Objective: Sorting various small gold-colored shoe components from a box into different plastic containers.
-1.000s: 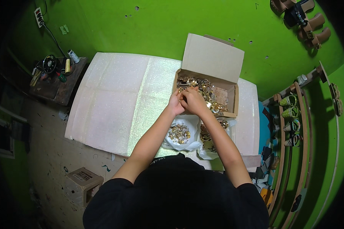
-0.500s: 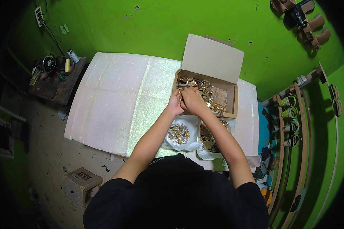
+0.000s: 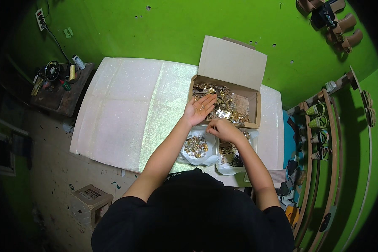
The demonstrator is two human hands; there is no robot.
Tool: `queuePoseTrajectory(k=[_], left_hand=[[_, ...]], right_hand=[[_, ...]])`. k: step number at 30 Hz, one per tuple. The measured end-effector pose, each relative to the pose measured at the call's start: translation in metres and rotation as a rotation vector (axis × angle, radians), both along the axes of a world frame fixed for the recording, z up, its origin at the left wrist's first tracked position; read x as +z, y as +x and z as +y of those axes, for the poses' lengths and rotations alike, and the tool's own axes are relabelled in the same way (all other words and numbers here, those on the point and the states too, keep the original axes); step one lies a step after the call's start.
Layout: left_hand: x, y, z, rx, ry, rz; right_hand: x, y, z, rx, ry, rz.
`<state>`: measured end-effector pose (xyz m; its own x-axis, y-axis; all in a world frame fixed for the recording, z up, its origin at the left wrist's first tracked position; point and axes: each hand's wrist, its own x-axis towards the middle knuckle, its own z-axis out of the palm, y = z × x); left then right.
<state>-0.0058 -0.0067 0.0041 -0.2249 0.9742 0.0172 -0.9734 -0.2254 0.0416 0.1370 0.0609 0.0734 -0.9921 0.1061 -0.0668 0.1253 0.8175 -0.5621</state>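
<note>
Surface: white desk, green wall behind.
Left hand: now opened flat, small gold pieces held on palm over cardboard box.
Right hand: pulled back, curled narrow above plastic bags; contents cannot be told.

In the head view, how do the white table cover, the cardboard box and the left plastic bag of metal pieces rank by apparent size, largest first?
1. White table cover, clearly the largest.
2. Cardboard box, with its flap open.
3. Left plastic bag, the smallest.
The bag lies nearer the camera than the box, yet looks smaller anyway.
</note>
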Motion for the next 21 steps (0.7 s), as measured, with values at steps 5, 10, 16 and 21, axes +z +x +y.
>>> queuePoseTrajectory(k=[5, 10, 16, 21], left_hand=[[0.002, 0.000, -0.002, 0.011, -0.036, -0.008], [-0.008, -0.001, 0.000, 0.011, -0.062, 0.055], [-0.015, -0.003, 0.001, 0.003, 0.049, -0.068], [-0.023, -0.005, 0.002, -0.015, 0.035, -0.012]], right_hand=[[0.022, -0.008, 0.004, 0.004, 0.107, -0.162], [0.025, -0.039, 0.013, -0.070, 0.217, 0.251], [0.015, -0.060, 0.017, -0.040, 0.422, 0.271], [0.011, -0.062, 0.018, 0.082, 0.615, 0.337]])
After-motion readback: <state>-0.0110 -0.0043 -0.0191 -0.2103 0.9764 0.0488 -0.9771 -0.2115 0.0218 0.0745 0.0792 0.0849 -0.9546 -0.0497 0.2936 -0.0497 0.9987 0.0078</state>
